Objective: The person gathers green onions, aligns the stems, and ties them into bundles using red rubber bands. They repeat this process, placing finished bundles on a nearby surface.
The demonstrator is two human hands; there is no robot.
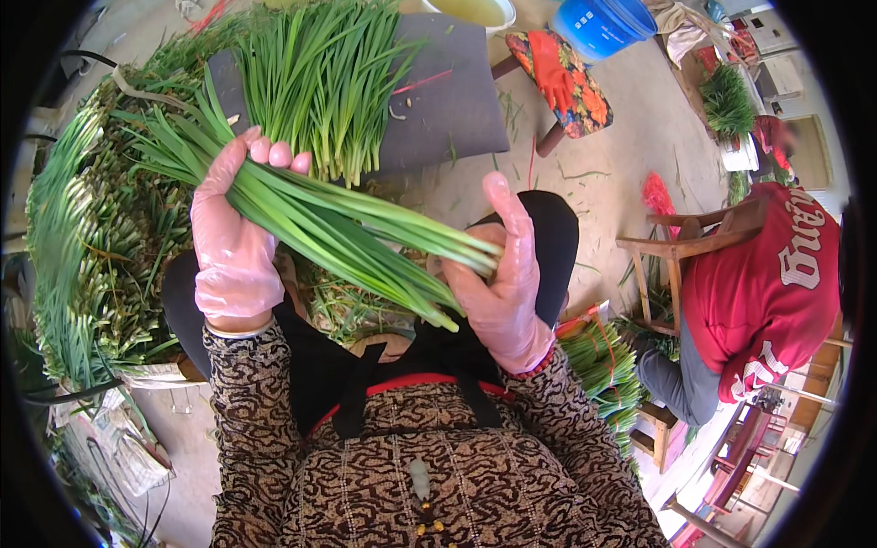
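Note:
A loose bunch of long green garlic chives (329, 226) slants across my lap, leaf tips to the upper left and pale cut ends to the lower right. My left hand (236, 219), in a thin translucent glove, grips it around the leafy part. At the other end, my gloved right hand (503, 274) has its thumb raised and spread from the fingers. Some blurred stalk ends lie against its palm, and others hang just below it. Beyond my left hand, a row of chives (322, 89) rests on a dark grey padded board (445, 89).
A tall heap of untidy chives (109, 240) stands at left. Red rubber gloves (551, 72) lie on a floral-topped stool (586, 113), near a blue bucket (603, 27) and white basin (503, 14). At right are tied chive bundles (599, 370) and a seated person (760, 288) on a wooden chair (675, 246).

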